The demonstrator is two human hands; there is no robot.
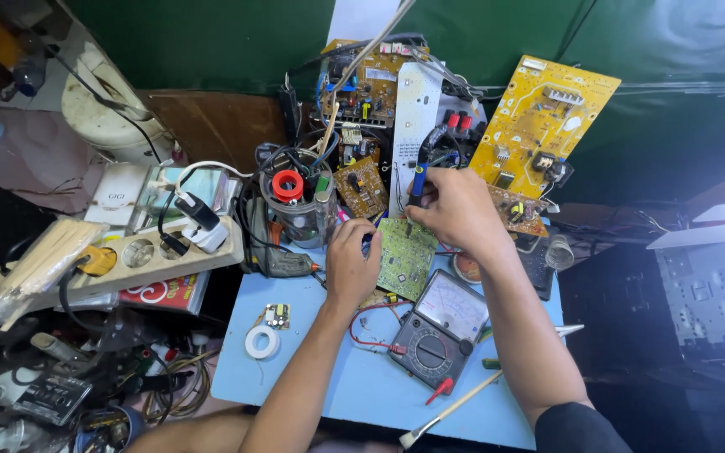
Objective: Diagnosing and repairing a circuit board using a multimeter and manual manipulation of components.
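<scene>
Background: dark green sheeting is hung behind a crowded repair corner, with bare circuit boards stacked and leaned against it.
Tabletop: the small light-blue tabletop [354,386] is kept mostly for the work in hand, while spare parts are piled at its far edge and cables are left on the floor to the left.
Green board: a green circuit board [407,256] is propped at a tilt near the far middle of the tabletop, seemingly so that its face is turned up to the eye.
Left hand: the left hand [351,267] is clenched on the board's left edge, steadying it; a small dark-blue item is pinched in its fingers, too hidden to identify.
Right hand: the right hand [456,210] is closed around a blue-handled soldering iron [419,178], held like a pen, its tip brought down to the board's upper edge.
Meter: an analog multimeter [440,327] is laid flat just right of the left wrist, its red lead curled beside it, within easy reach.
Clear jar: a transparent jar [295,210] stands behind the left hand; a red spool and several upright tools are kept in it.
Tape: a white tape roll [261,341] is set near the tabletop's left edge.
Yellow board: a large yellow circuit board [547,117] is leaned upright at the back right.
Power strip: a cream power strip [157,252] is rested left of the tabletop, with a white plug seated in it.
</scene>
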